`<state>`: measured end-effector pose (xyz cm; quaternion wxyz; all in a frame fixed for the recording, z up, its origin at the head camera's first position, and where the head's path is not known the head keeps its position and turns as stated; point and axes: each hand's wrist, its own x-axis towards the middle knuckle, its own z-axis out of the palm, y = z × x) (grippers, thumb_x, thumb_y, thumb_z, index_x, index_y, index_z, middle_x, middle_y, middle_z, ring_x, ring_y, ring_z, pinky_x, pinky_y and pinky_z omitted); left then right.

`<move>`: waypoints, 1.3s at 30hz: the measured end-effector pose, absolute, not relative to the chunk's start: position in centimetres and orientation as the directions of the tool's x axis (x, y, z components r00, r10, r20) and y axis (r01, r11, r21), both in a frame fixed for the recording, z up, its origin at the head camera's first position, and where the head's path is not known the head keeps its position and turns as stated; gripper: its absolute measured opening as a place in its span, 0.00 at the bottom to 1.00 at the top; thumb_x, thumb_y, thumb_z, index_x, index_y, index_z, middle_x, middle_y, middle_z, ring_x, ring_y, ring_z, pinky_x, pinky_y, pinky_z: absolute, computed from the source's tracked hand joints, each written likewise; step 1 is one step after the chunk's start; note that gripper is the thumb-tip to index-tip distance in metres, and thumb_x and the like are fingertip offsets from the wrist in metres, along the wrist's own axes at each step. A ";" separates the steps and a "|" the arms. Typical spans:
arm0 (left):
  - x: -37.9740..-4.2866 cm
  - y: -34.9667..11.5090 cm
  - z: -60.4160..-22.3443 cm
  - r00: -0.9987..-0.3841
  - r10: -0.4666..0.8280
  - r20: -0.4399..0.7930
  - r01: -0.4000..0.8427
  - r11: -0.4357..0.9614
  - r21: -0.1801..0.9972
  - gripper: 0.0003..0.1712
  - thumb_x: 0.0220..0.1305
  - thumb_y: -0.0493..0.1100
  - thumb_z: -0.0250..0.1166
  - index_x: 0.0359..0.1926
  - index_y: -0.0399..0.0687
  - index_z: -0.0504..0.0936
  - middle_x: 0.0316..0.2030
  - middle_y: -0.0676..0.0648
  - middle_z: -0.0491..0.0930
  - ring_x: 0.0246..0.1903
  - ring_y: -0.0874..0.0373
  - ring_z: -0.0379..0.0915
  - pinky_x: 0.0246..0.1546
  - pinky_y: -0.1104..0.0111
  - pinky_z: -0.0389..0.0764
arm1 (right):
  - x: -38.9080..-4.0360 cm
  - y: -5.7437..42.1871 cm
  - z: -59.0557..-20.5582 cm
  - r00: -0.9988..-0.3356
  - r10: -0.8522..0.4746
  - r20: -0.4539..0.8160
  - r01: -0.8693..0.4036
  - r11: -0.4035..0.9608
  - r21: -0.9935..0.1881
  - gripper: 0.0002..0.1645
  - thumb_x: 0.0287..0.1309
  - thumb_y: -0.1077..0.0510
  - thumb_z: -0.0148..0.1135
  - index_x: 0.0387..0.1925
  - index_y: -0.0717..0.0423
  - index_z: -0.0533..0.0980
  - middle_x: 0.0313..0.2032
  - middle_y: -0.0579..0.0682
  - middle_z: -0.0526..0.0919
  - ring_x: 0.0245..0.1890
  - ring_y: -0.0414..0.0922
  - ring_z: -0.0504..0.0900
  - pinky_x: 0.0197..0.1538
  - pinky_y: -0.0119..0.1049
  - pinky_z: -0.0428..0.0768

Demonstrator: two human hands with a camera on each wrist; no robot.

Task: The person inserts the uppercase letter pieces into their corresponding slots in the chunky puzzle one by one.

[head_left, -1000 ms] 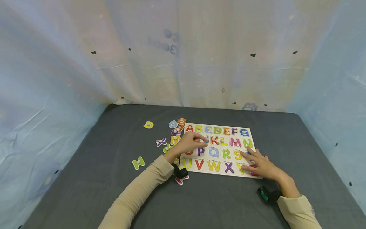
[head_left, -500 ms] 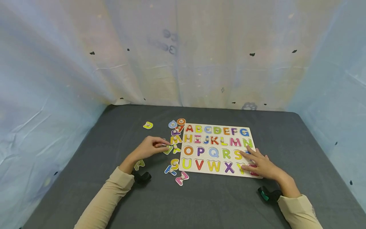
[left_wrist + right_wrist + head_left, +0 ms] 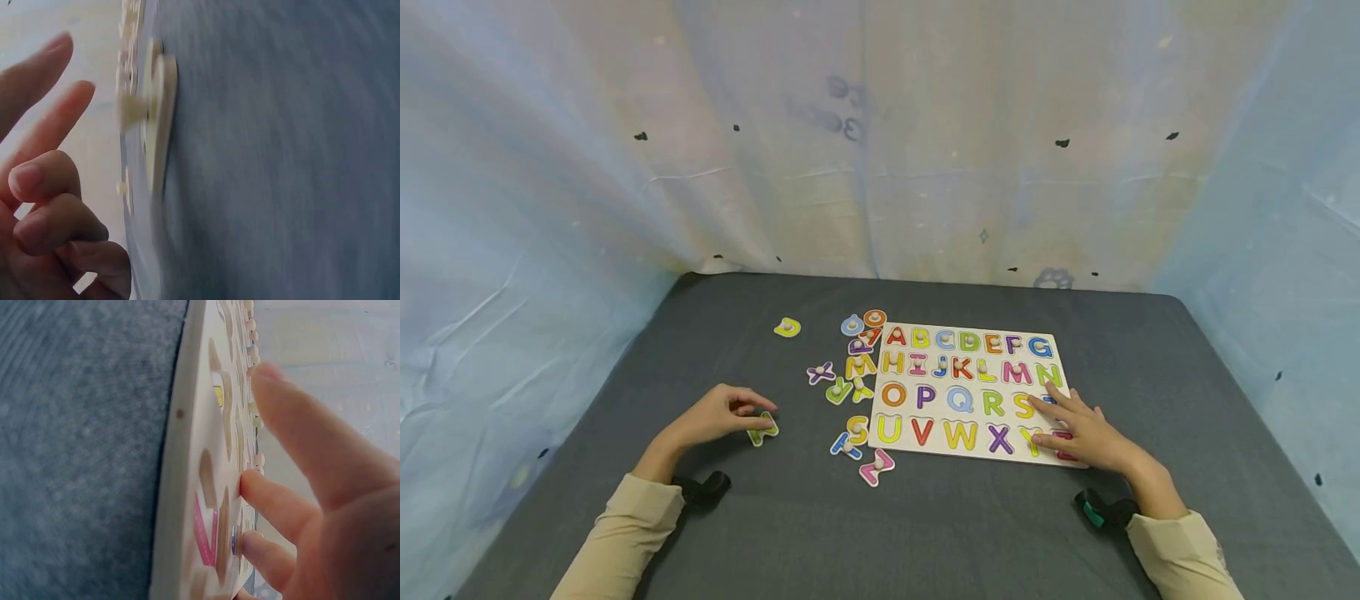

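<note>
My left hand (image 3: 721, 415) hovers at a green letter piece (image 3: 762, 429) on the dark cloth, thumb and forefinger parted over it. In the left wrist view that piece (image 3: 164, 119) stands edge-on with its wooden knob (image 3: 132, 112), a gap between it and the fingertips. The remaining fingers (image 3: 62, 225) curl in, holding nothing. To the right, a white wooden alphabet board (image 3: 943, 392) lies flat, with knobbed letters in its upper rows. My right hand (image 3: 1086, 429) rests on the board's right side with fingers spread; in the right wrist view its fingertips touch the board's face (image 3: 194, 431).
Several loose knobbed letters lie along the board's left edge, among them a purple X (image 3: 822, 373), a yellow S (image 3: 857, 429), a blue T (image 3: 846, 446) and a pink Z (image 3: 877, 467). A yellow piece (image 3: 787, 327) lies farther back. Pale curtains (image 3: 880, 167) surround the table.
My left hand has moved left from above the board's second row, across the loose letters, to the green piece. The right hand has stayed put.
</note>
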<state>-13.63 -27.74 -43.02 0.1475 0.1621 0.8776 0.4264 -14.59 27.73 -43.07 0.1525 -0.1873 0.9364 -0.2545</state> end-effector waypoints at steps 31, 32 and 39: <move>-13.9 -29.0 -43.1 -0.911 0.369 -0.184 0.154 0.718 0.679 0.11 0.52 0.48 0.73 0.33 0.47 0.88 0.22 0.55 0.76 0.20 0.72 0.57 0.24 0.76 0.61 | -14.5 27.7 -43.2 -0.888 -0.427 -0.172 -0.286 0.804 -0.521 0.45 0.55 0.42 0.65 0.69 0.56 0.63 0.72 0.71 0.50 0.69 0.80 0.43 0.59 0.81 0.43; -13.9 -28.9 -43.1 -0.912 0.368 -0.183 0.155 0.721 0.676 0.10 0.52 0.48 0.73 0.33 0.47 0.88 0.23 0.54 0.77 0.20 0.72 0.57 0.24 0.76 0.62 | -14.5 27.7 -43.2 -0.887 -0.428 -0.173 -0.285 0.803 -0.523 0.45 0.55 0.43 0.66 0.69 0.56 0.63 0.72 0.71 0.50 0.69 0.80 0.43 0.59 0.81 0.43; -14.3 -27.8 -42.1 -0.925 0.348 -0.153 0.163 0.727 0.667 0.10 0.54 0.49 0.72 0.35 0.51 0.88 0.25 0.55 0.79 0.22 0.71 0.59 0.27 0.76 0.65 | -14.5 27.6 -43.0 -0.886 -0.424 -0.187 -0.273 0.805 -0.527 0.45 0.55 0.42 0.65 0.69 0.56 0.63 0.72 0.70 0.50 0.69 0.79 0.43 0.59 0.80 0.43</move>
